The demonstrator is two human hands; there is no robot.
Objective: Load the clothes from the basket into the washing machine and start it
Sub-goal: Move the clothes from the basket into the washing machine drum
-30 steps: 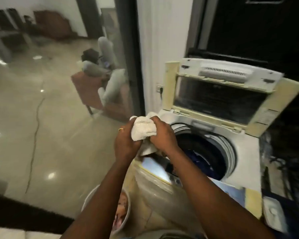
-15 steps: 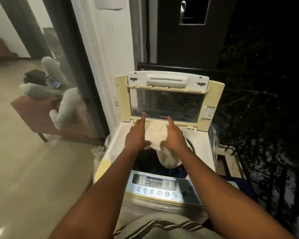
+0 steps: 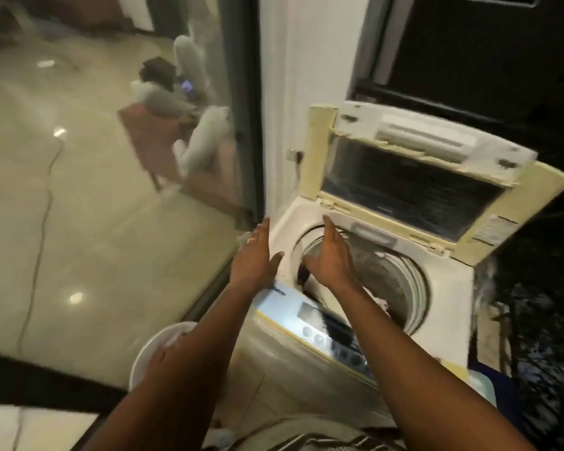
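Washing machine (image 3: pixel 450 288), lid (image 3: pixel 404 180) up, holds clothes (image 3: pixel 376 297); left hand (image 3: pixel 253 255) and right hand (image 3: pixel 331 255) spread empty above.

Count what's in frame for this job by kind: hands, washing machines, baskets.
hands: 2, left hand and right hand, both open with nothing in the grip
washing machine: 1
basket: 1, white, partly hidden by the left arm
Total: 4

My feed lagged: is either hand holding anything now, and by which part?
Nothing is held: left hand and right hand both show straight, empty fingers by the washing machine.
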